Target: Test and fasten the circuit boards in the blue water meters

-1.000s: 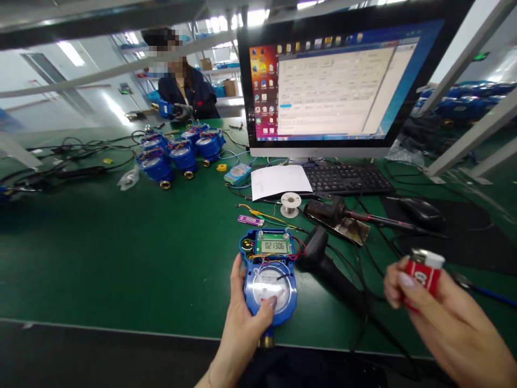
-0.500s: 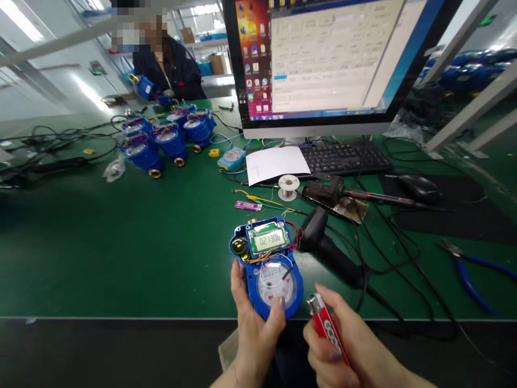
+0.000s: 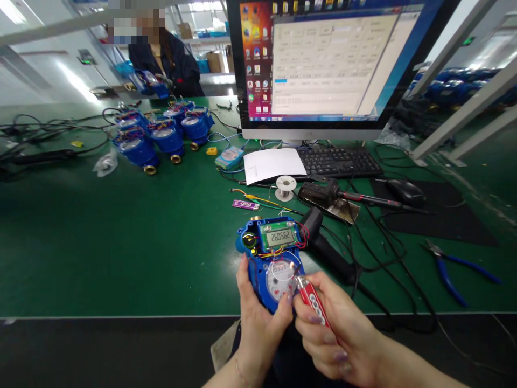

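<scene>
Our right hand closed round a red lighter, flame lit by the dial, our left hand clasping the blue meter by the near edge of the surface, scanner just beside, pliers farther right, other meters toward the far edge.

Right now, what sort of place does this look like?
Probably a meter assembly or repair workshop: clustered blue meters with exposed wiring, a white spool and blue-handled pliers sit on the green workbench.
</scene>
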`<state>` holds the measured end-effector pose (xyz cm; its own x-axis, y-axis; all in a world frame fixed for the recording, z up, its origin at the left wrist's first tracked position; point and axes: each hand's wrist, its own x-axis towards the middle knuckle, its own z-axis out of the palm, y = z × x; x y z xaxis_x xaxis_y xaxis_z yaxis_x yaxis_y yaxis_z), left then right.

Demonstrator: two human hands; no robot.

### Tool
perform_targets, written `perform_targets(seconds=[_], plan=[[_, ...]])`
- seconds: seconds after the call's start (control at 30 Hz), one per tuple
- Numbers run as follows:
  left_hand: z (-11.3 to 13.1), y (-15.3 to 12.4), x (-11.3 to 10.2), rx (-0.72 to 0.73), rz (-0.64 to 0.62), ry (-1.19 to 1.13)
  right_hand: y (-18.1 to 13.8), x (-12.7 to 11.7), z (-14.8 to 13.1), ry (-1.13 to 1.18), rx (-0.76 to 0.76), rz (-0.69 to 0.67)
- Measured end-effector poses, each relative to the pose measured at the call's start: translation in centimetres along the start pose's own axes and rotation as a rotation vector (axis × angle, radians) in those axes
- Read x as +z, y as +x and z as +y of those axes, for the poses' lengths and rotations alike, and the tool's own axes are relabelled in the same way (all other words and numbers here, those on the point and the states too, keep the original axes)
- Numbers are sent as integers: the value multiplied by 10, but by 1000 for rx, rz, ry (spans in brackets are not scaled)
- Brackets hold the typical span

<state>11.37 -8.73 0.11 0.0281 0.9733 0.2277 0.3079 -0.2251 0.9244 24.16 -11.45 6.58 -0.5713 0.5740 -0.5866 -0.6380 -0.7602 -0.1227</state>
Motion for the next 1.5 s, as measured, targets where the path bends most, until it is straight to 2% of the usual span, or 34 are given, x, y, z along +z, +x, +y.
perform_targets(seconds=[0.23, 0.7, 1.2, 1.5], plan=[[-1, 1, -1, 58, 3, 5, 1, 1, 0, 1, -11, -37], [-1, 8, -4, 50, -33, -42, 9, -8, 8, 60, -93, -312], [0, 9, -6, 23, -51, -26, 11, -6, 4, 62, -72, -315], [0, 11, -4, 62, -41, 15, 11, -8, 2, 81, -32, -296]])
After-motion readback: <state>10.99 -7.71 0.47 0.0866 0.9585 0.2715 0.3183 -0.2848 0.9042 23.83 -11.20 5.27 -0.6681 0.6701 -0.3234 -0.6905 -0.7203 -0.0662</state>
